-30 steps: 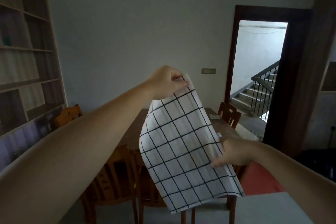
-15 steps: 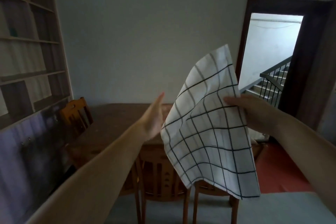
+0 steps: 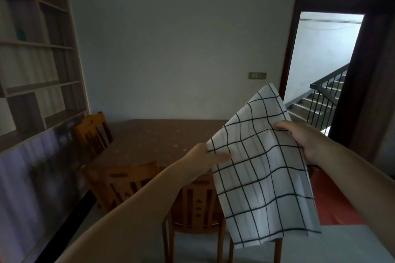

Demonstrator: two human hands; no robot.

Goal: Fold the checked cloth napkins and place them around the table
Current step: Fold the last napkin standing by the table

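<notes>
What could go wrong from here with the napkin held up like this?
1. The napkin hangs in mid-air, short of the table. The left hand only pinches one corner, so that corner may slip and spoil the fold.
2. The right hand grips the opposite edge, and the loose lower half could snag on the chair below.

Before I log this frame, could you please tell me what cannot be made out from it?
- Head view: the napkin hides the table's right part.
- The right hand's fingers sit behind the napkin.
- The napkin covers most of the left hand's fingers.
- Shelf contents are blurred, cut by the left edge.
- Any napkins already laid are not visible.
</notes>
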